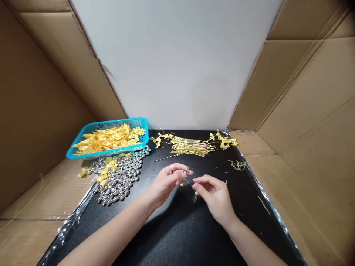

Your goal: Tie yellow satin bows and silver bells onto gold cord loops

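Between thumb and forefinger, my left hand [168, 181] pinches a small silver bell [186, 171]. A bit of yellow ribbon [181, 184] shows just under those fingertips. To its right, my right hand [212, 194] is closed in a pinch on a thin gold cord [189, 182], which curves across toward the left hand. The cord's looped end [195, 198] hangs below the right fingertips. Both hands are raised over the black tabletop [177, 236], close together and apart from the other items. How the cord meets the bell is too small to tell.
A blue basket [146, 135] of yellow ribbon bows stands at back left, beside spread silver beads [122, 184] with several bows on them. Gold cords [184, 147] lie at the back under a pink-handled tool [199, 145]. Finished-looking bows [224, 141] and cord scraps [238, 165] lie right.
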`<act>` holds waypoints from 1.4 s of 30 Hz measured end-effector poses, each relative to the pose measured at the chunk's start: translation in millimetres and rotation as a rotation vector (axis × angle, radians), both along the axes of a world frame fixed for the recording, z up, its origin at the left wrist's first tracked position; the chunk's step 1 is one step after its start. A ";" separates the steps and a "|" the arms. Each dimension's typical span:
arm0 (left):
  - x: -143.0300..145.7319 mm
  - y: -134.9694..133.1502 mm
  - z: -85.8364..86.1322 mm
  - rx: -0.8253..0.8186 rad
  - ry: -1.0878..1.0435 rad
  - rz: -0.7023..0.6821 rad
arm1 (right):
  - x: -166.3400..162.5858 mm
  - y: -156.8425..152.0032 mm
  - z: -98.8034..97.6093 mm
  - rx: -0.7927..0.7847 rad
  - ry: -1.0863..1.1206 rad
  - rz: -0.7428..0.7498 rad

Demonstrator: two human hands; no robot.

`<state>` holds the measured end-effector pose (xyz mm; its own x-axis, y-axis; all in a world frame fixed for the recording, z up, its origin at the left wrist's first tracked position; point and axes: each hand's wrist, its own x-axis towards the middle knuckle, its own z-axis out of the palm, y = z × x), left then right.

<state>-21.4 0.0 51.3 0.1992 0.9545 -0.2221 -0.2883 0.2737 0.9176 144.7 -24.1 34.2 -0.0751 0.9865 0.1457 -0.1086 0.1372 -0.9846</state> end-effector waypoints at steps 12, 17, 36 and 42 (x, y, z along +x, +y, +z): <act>7.3 -14.8 -0.2 0.380 0.370 0.067 | 1.8 1.2 2.5 -0.125 0.116 0.044; 6.9 -17.0 -4.3 0.445 0.414 0.111 | 0.5 0.7 2.1 -0.136 0.122 0.045; 8.9 -32.2 -11.6 0.676 0.524 0.190 | 1.1 0.3 3.9 -0.124 0.203 0.054; 8.1 -23.5 7.9 0.547 0.530 0.057 | 2.0 2.9 -3.7 -0.011 0.114 0.070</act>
<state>-13.3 -23.4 59.2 0.1452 0.9616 0.2330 0.2287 -0.2617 0.9376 146.7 -21.2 30.5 -0.1271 0.9811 0.1460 -0.2292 0.1142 -0.9666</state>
